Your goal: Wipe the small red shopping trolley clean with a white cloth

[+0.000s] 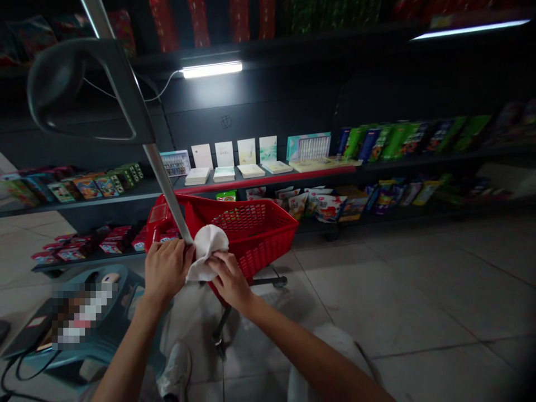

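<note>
A long silver metal pole (165, 173) slants down from the upper left. It carries a black loop-shaped handle (144, 120) near its upper part. Low on the pole, my left hand (165, 268) is closed around it, beside a white cloth (211, 240). My right hand (230, 279) pinches the cloth, which is bunched against the pole's lower end. What lies under the cloth is hidden. Just behind both hands stands a red shopping cart (268, 240) with a perforated plastic basket and dark wheels.
Dark shelves (272, 111) hold books (224, 173), snack bags (330, 206) and small boxes (100, 184), under a lit tube lamp (212, 69). At lower left, a blue-green plastic stool (146, 335) bears a dark device with cables and a blurred-out patch. Tiled floor (397, 290) spreads to the right.
</note>
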Demonstrator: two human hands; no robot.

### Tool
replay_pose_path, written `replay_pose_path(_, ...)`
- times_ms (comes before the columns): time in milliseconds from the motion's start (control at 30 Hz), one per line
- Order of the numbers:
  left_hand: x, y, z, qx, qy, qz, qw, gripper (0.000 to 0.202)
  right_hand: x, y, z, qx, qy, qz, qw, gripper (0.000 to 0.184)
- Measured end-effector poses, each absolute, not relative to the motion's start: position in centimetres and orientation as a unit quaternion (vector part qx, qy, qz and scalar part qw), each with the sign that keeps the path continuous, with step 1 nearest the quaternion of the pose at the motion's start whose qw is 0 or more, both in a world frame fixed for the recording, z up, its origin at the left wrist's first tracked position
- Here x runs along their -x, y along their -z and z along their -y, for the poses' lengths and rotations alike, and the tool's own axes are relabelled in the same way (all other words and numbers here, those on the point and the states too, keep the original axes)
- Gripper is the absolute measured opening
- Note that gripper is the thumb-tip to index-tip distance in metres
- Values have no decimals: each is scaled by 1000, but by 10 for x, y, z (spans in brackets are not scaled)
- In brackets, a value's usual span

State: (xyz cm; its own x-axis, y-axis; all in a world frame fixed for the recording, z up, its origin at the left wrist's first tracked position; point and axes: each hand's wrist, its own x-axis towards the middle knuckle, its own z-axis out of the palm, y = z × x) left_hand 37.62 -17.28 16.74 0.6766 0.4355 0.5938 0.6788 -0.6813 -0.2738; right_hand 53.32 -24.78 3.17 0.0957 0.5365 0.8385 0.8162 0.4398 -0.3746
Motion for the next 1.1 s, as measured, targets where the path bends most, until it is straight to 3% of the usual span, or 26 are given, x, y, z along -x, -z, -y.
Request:
replay_pose_path(167, -379, -163, 167, 876, 257, 321, 251, 28, -541, -4, 231, 512, 193, 711, 442, 40)
replay_pose_path(333, -379, -161, 154, 869, 272, 320, 263, 31, -554, 44, 221, 519, 194, 776, 301, 19)
replay_pose_path(500, -380, -158, 141, 867, 281, 309, 271, 31, -588, 46, 217, 525, 203, 794, 229, 19)
replay_pose_path(800, -385, -156, 131, 876, 275, 278, 281, 29, -696, 10, 244, 717, 188, 571, 353, 29)
replay_pose_path(967, -389, -155, 134, 881, 282, 268, 270, 28, -741, 23, 241, 761, 163, 377, 502, 20)
replay_pose_path(1100, -392, -153, 136, 881, 291, 274, 253, 26, -767, 36, 228, 787, 117, 166, 582, 42)
